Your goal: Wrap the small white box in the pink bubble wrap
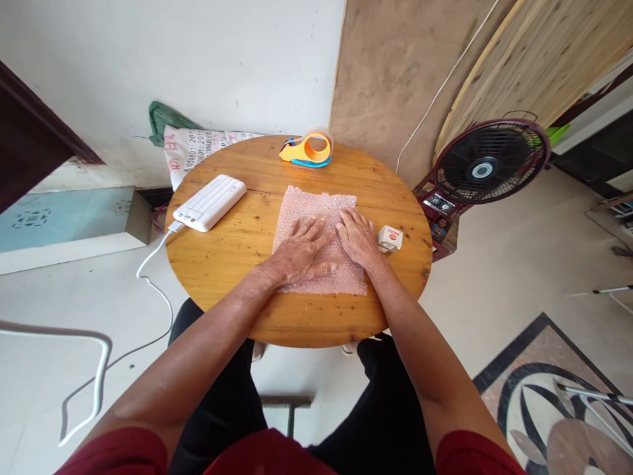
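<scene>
A pinkish sheet of bubble wrap (321, 208) lies flat on the round wooden table (316, 323). My left hand (304, 254) rests palm down across its middle, fingers stretched out and spread. On the sheet's right side lies my right hand (360, 237), also palm down with fingers extended. Neither hand grips anything. Just right of my right hand stands a small white box (390, 239) with red print. Beyond the sheet, near the table's far edge, sits a yellow and blue tape dispenser (309, 150) with a roll of clear tape.
A white power bank (210, 202) lies at the table's left, with a white cable (161, 247) hanging over the edge. To the right stands a dark red fan (482, 170). A printed sack (198, 150) leans by the wall behind the table.
</scene>
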`<state>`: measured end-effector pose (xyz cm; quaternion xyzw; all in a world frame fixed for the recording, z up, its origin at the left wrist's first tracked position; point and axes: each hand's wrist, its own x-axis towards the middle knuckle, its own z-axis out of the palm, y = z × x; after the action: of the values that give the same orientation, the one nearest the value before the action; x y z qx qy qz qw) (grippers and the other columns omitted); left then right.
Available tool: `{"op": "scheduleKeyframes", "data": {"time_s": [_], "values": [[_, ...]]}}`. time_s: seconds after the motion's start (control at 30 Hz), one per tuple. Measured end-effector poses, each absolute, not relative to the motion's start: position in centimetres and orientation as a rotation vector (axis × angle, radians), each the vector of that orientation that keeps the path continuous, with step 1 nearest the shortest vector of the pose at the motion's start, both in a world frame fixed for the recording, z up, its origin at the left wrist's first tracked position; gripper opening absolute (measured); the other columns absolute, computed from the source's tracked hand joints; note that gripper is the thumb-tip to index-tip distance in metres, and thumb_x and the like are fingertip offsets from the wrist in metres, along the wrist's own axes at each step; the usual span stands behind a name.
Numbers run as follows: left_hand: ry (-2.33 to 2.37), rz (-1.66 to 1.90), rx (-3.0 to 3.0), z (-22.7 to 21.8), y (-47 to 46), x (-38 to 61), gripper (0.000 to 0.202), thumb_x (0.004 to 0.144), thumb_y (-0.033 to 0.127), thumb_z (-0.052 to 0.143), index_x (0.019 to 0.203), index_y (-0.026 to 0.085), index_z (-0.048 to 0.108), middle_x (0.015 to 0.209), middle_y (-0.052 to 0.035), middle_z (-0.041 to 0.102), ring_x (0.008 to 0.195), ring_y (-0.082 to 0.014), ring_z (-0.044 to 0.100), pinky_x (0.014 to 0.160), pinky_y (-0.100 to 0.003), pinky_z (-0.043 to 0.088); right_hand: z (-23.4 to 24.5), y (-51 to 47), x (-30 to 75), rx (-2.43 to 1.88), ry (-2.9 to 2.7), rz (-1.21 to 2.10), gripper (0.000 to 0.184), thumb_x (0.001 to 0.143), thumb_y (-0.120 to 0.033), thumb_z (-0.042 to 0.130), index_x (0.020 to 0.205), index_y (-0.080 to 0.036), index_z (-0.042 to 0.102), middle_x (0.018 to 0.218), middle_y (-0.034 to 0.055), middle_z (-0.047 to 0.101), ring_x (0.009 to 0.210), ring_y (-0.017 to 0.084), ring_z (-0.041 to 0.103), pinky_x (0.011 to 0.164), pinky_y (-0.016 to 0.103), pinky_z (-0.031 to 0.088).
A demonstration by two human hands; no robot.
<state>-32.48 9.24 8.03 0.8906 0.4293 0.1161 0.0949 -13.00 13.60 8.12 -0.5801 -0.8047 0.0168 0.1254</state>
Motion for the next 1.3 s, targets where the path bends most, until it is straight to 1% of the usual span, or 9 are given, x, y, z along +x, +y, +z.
{"op": "scheduleKeyframes", "data": {"time_s": [0.17,0.3,0.37,0.6,0.83,1.0,1.13,1.23,1.3], "values": [[1.245,0.229,2.636,8.2,9.3,-32.4,0.092,0.083,0.077,0.046,0.155,0.021,0.031,0.163,-0.0188,0.021,0.152,-0.0397,0.012,0.119,-0.063,0.004,7.9,13.7,-13.0,-1.7,-2.325,0.052,0.052,0.101,-0.033,0.03,0.145,-0.011,0.045,0.154,0.0145,0.044,0.142,0.032,0.037,0.114,0.049,0.03],[1.251,0.225,2.626,8.2,9.4,-32.4,0.095,0.081,0.079,0.048,0.155,0.023,0.03,0.163,-0.0196,0.02,0.152,-0.0406,0.011,0.118,-0.064,0.004,7.8,13.7,-12.9,-1.686,-2.284,0.047,0.051,0.1,-0.034,0.032,0.143,-0.012,0.047,0.154,0.0157,0.043,0.139,0.032,0.04,0.112,0.05,0.033],[1.242,0.234,2.626,8.1,9.4,-32.4,0.095,0.081,0.079,0.048,0.155,0.024,0.03,0.163,-0.0191,0.02,0.152,-0.0408,0.01,0.118,-0.065,0.004,7.7,13.7,-12.9,-1.672,-2.267,0.042,0.05,0.1,-0.034,0.032,0.143,-0.013,0.047,0.154,0.0158,0.041,0.14,0.032,0.04,0.112,0.05,0.033],[1.246,0.221,2.61,8.3,9.3,-32.4,0.095,0.08,0.08,0.047,0.155,0.024,0.03,0.163,-0.019,0.021,0.152,-0.0414,0.011,0.118,-0.064,0.004,8.1,13.5,-12.8,-1.609,-2.256,0.013,0.052,0.1,-0.03,0.029,0.143,-0.007,0.046,0.153,0.0178,0.043,0.145,0.028,0.031,0.12,0.045,0.025],[1.241,0.227,2.607,8.2,9.4,-32.4,0.095,0.08,0.081,0.045,0.154,0.023,0.033,0.164,-0.0191,0.019,0.152,-0.0414,0.01,0.118,-0.065,0.003,10.1,13.1,-12.2,-1.451,-2.19,0.007,0.047,0.1,-0.032,0.029,0.134,-0.013,0.056,0.146,0.0144,0.051,0.14,0.026,0.04,0.118,0.045,0.03],[1.24,0.227,2.6,8.4,9.3,-32.3,0.093,0.08,0.079,0.048,0.153,0.023,0.035,0.163,-0.0187,0.02,0.152,-0.0412,0.011,0.118,-0.065,0.003,12.3,12.0,-10.7,-1.449,-2.25,0.046,0.045,0.099,-0.036,0.034,0.13,-0.018,0.061,0.139,0.0124,0.059,0.139,0.031,0.042,0.115,0.052,0.033],[1.247,0.227,2.601,8.4,9.3,-32.3,0.092,0.08,0.078,0.049,0.152,0.022,0.038,0.163,-0.0193,0.02,0.152,-0.0407,0.012,0.119,-0.064,0.004,12.8,10.6,-9.5,-1.442,-2.238,0.02,0.044,0.096,-0.039,0.043,0.13,-0.017,0.061,0.143,0.0142,0.055,0.137,0.031,0.045,0.114,0.051,0.035],[1.252,0.219,2.593,8.4,9.3,-32.3,0.094,0.079,0.08,0.049,0.152,0.021,0.039,0.162,-0.0208,0.024,0.151,-0.0417,0.012,0.118,-0.065,0.005,13.2,9.4,-8.3,-1.455,-2.241,0.007,0.042,0.095,-0.038,0.046,0.129,-0.02,0.062,0.144,0.0137,0.054,0.135,0.031,0.047,0.112,0.052,0.036],[1.246,0.218,2.595,8.3,9.4,-32.3,0.095,0.078,0.08,0.049,0.152,0.021,0.039,0.161,-0.0214,0.026,0.151,-0.0423,0.012,0.118,-0.066,0.005,13.5,8.8,-7.1,-1.513,-2.243,0.002,0.044,0.091,-0.038,0.052,0.13,-0.021,0.06,0.144,0.0141,0.053,0.135,0.033,0.048,0.111,0.055,0.037]]}}
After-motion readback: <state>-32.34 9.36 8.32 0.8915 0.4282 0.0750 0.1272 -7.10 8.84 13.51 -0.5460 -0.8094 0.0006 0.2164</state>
